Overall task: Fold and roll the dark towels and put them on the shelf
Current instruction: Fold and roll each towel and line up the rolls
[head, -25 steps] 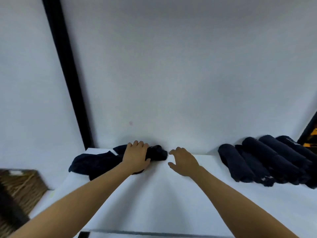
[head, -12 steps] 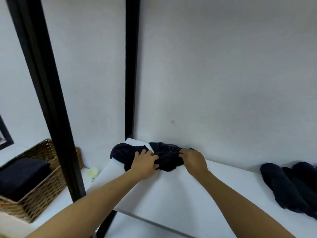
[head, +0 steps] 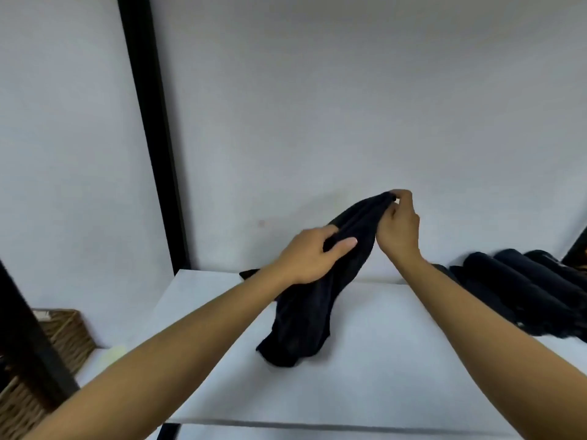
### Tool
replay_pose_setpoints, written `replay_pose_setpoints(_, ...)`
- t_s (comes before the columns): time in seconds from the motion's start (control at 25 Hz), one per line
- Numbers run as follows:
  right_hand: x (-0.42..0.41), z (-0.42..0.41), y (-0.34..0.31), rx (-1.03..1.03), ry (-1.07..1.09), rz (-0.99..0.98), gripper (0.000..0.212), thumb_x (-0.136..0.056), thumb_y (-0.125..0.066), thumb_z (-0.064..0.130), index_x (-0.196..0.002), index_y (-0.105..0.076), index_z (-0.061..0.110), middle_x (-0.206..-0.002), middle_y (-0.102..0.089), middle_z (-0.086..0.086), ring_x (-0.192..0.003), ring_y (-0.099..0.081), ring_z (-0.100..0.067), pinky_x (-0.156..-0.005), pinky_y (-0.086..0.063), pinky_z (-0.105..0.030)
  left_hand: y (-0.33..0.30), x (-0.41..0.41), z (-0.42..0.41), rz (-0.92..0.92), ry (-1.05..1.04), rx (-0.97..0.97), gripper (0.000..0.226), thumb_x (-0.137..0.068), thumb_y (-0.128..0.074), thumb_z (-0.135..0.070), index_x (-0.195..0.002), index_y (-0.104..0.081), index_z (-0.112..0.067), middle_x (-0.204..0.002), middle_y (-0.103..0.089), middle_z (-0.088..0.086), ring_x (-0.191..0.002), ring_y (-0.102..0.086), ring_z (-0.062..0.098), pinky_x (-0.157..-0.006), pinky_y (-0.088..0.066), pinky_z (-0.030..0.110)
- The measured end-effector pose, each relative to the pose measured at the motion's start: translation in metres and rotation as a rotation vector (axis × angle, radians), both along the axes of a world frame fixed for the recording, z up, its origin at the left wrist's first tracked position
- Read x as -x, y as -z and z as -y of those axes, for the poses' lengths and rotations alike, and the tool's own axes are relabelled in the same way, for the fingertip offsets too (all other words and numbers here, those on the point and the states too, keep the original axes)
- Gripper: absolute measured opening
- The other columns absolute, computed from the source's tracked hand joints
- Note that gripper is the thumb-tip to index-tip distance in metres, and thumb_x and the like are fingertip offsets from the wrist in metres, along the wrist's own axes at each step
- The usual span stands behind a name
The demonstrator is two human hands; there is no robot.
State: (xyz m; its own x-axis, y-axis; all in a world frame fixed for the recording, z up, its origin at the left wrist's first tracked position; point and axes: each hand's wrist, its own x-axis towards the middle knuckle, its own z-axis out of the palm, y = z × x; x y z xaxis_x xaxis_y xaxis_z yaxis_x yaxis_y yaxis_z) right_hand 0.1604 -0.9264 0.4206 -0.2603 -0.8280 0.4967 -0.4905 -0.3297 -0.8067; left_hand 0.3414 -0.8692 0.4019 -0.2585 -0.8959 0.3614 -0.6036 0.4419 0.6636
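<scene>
Towel, dark, unrolled, lifted part-way off the white shelf. Upper end held up in front of the wall; lower end bunched and resting on the shelf board, near the middle.

Right hand: thumb and fingertips pinched on the topmost edge of the cloth, at what looks like a corner or hem. Left hand: lower and to the left, fingers curled round a gathered fold, thumb laid across the front. Both hands clamped on the same towel, close together.

Rolled towels: a row of dark rolls lying side by side at the right end of the shelf, well apart from the one in hand. Wicker basket lower left, beyond the black post; contents not readable.

Handling, as judged:
- Soft and limp. Hangs in loose vertical folds, no stiffness; will not hold any shape unless laid flat or rolled tight.
- Light enough for a fingertip pinch to carry the top end.
- Pile looks grippy rather than slick; slipping unlikely, snagging on itself likely.
- Dark on dark hides edges; hems hard to find by eye.

Where to hold: two adjacent corners along one hem, hands spread wide, so the cloth drops open. The present mid-fold grip of the left hand keeps it bunched; sliding it along the top edge to the far corner seems the better purchase.
</scene>
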Motion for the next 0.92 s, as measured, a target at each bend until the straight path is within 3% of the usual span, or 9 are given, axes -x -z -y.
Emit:
replay_pose_setpoints(0.08,0.027,0.001,0.042,-0.241,-0.007,-0.047,0.022,-0.100,-0.034,0.017,-0.117,-0.048,0.018,-0.096,-0.062,-0.003,-0.080,-0.058,-0.016,-0.066,-0.043,-0.027,0.044,0.018,-0.002,0.000,0.118,-0.366,0.051,-0.098,-0.038,-0.059,-0.079,-0.056,-0.015,-0.074,-0.058,-0.001,-0.061,-0.060,0.016,-0.056,-0.050,0.029)
replay_pose_setpoints(0.12,0.040,0.001,0.066,-0.369,-0.020,-0.047,0.025,-0.099,-0.034,0.015,-0.117,-0.051,0.017,-0.104,-0.061,-0.003,-0.086,-0.058,-0.016,-0.069,-0.045,-0.028,0.069,0.022,0.000,0.058,0.119,-0.476,0.049,-0.100,-0.038,-0.056,-0.090,-0.063,-0.015,-0.082,-0.063,0.003,-0.065,-0.067,0.020,-0.053,-0.053,0.030)
replay_pose_setpoints(0.24,0.072,-0.007,0.120,-0.598,-0.021,0.064,0.031,-0.096,-0.036,0.011,-0.101,-0.066,0.015,-0.109,-0.062,-0.003,-0.098,-0.057,-0.021,-0.083,-0.046,-0.033,0.122,0.027,0.011,0.398,-0.042,-0.400,0.033,-0.099,-0.048,-0.044,-0.110,-0.066,-0.020,-0.098,-0.070,0.001,-0.091,-0.070,0.023,-0.071,-0.056,0.032)
replay_pose_setpoints(0.36,0.087,-0.016,0.144,-0.662,-0.004,0.109,0.022,-0.095,-0.050,0.025,-0.079,-0.063,0.017,-0.086,-0.058,0.000,-0.078,-0.053,-0.017,-0.069,-0.040,-0.030,0.136,0.034,0.020,0.476,-0.246,-0.313,0.043,-0.091,-0.052,-0.056,-0.115,-0.059,-0.022,-0.111,-0.064,-0.002,-0.102,-0.062,0.020,-0.080,-0.051,0.033)
replay_pose_setpoints(0.44,0.089,-0.022,0.154,-0.668,-0.017,0.031,0.008,-0.090,-0.064,0.018,-0.084,-0.059,0.017,-0.088,-0.059,0.000,-0.074,-0.055,-0.015,-0.064,-0.043,-0.026,0.141,0.042,0.023,0.531,-0.312,-0.353,0.061,-0.087,-0.053,-0.064,-0.124,-0.052,-0.015,-0.120,-0.058,0.004,-0.107,-0.060,0.024,-0.078,-0.047,0.032)
replay_pose_setpoints(0.52,0.090,-0.028,0.164,-0.681,-0.031,-0.021,0.015,-0.089,-0.062,0.005,-0.100,-0.060,0.016,-0.099,-0.061,-0.003,-0.077,-0.059,-0.016,-0.060,-0.045,-0.023,0.148,0.053,0.024,0.554,-0.342,-0.381,0.063,-0.090,-0.056,-0.058,-0.129,-0.047,-0.009,-0.126,-0.054,0.008,-0.111,-0.059,0.027,-0.078,-0.045,0.031)
replay_pose_setpoints(0.72,0.108,-0.039,0.159,-0.682,-0.049,-0.045,0.028,-0.092,-0.054,-0.001,-0.102,-0.067,0.022,-0.101,-0.064,-0.004,-0.074,-0.061,-0.020,-0.052,-0.049,-0.026,0.150,0.060,0.019,0.424,-0.264,-0.335,0.032,-0.099,-0.051,-0.037,-0.125,-0.052,-0.018,-0.122,-0.056,0.005,-0.106,-0.058,0.025,-0.082,-0.047,0.033)
replay_pose_setpoints(0.8,0.121,-0.036,0.142,-0.605,-0.015,-0.036,0.028,-0.093,-0.055,0.002,-0.096,-0.070,0.025,-0.101,-0.068,-0.004,-0.081,-0.064,-0.023,-0.064,-0.056,-0.033,0.136,0.052,0.022,0.311,-0.307,-0.315,0.026,-0.101,-0.048,-0.033,-0.123,-0.052,-0.020,-0.118,-0.057,0.006,-0.102,-0.059,0.027,-0.081,-0.046,0.034)
replay_pose_setpoints(0.92,0.140,-0.024,0.095,-0.362,0.064,0.048,0.025,-0.091,-0.059,0.004,-0.097,-0.070,0.026,-0.105,-0.070,-0.002,-0.095,-0.065,-0.019,-0.092,-0.054,-0.035,0.090,0.043,0.032,-0.079,-0.410,-0.194,0.017,-0.102,-0.046,-0.023,-0.114,-0.057,-0.018,-0.112,-0.060,0.009,-0.097,-0.060,0.025,-0.079,-0.043,0.030)
